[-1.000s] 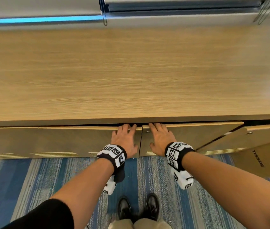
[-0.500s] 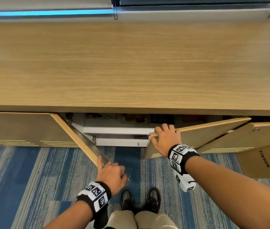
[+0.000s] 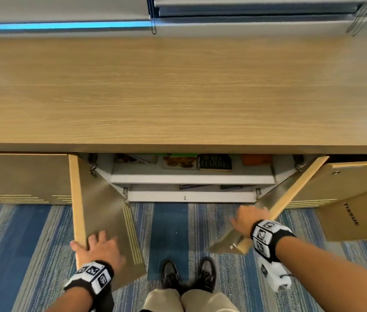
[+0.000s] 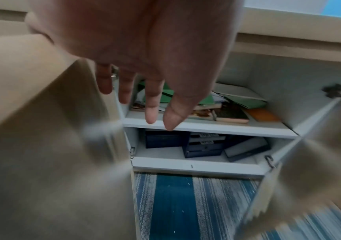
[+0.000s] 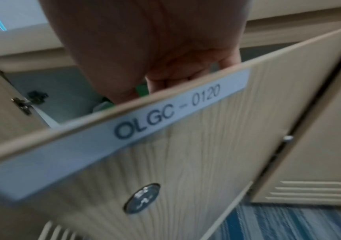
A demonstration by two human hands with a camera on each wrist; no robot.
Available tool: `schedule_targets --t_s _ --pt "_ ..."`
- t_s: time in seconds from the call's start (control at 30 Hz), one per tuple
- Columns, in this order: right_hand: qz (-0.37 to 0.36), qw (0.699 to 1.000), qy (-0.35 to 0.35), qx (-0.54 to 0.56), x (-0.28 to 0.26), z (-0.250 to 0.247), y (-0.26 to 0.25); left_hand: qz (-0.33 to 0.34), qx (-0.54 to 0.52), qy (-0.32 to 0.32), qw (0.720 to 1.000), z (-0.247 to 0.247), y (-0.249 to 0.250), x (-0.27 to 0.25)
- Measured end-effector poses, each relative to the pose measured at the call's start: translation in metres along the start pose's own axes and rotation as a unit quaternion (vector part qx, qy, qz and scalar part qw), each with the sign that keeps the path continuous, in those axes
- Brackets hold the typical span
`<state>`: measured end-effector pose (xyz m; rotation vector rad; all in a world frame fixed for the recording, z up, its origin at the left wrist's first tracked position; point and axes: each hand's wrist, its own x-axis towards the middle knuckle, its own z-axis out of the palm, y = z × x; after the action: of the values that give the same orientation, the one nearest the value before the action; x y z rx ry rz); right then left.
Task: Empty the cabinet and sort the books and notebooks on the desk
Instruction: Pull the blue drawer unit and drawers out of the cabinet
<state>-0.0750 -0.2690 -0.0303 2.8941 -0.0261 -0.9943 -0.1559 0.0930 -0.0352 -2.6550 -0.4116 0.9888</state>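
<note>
Head: left hand (image 3: 98,248) spread flat on the open left door (image 3: 103,217); right hand (image 3: 248,221) curled over the right door (image 3: 290,194) edge; books (image 3: 215,163) on the cabinet (image 3: 191,179) shelf.
Left wrist: fingers (image 4: 151,104) straight; blue binders (image 4: 204,146) below.
Right wrist: label (image 5: 165,116) "OLGC – 0120".

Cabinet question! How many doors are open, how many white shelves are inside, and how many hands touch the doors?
Open light-wood cabinet doors: 2, left door and right door
White shelves holding things: 2, upper shelf and lower shelf
Hands touching doors: 2, left hand and right hand
Total: 6
</note>
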Motion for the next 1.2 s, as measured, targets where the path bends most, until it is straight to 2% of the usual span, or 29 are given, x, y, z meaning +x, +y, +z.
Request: schedule_targets --t_s 0.1,0.13,0.27,0.43,0.67,0.73,0.8,0.9,0.97,1.03,1.1,1.13,1.2 --pt "0.088 0.990 0.010 -0.108 -0.020 0.032 0.047 -0.050 -0.068 0.016 0.996 -0.001 -0.018 0.006" --pt "0.122 0.987 0.016 -0.106 -0.024 0.038 0.064 -0.062 -0.085 0.018 0.994 0.000 -0.024 0.008" --pt "0.233 0.970 0.051 0.039 -0.037 0.055 0.114 -0.095 -0.122 0.024 0.988 0.003 -0.050 0.011" --pt "0.294 0.933 0.103 0.182 -0.057 0.065 0.153 -0.137 -0.162 0.040 0.976 0.008 -0.088 0.030" --pt "0.380 0.900 0.084 0.195 -0.060 0.049 0.189 -0.151 -0.184 0.026 0.971 0.043 -0.146 0.090" --pt "0.386 0.899 0.085 0.186 -0.056 0.039 0.190 -0.142 -0.177 0.032 0.973 0.031 -0.145 0.085" --pt "0.344 0.917 0.110 0.172 -0.048 0.019 0.177 -0.118 -0.188 0.061 0.973 0.004 -0.124 0.070" --pt "0.153 0.959 0.191 0.146 -0.026 -0.022 0.130 0.008 -0.217 0.147 0.965 -0.052 -0.064 0.052" --pt "0.019 0.957 0.258 0.129 -0.006 -0.052 0.091 0.118 -0.243 0.219 0.938 -0.086 -0.018 0.054" --pt "-0.077 0.946 0.305 0.082 0.016 -0.078 0.053 0.198 -0.249 0.280 0.906 -0.121 0.028 0.057" --pt "-0.120 0.940 0.318 0.038 0.039 -0.101 0.024 0.245 -0.242 0.332 0.878 -0.157 0.068 0.060" --pt "-0.127 0.938 0.321 0.017 0.050 -0.111 0.014 0.248 -0.227 0.348 0.875 -0.173 0.085 0.063" --pt "-0.121 0.941 0.316 -0.023 0.076 -0.121 0.002 0.234 -0.188 0.350 0.887 -0.193 0.109 0.078"
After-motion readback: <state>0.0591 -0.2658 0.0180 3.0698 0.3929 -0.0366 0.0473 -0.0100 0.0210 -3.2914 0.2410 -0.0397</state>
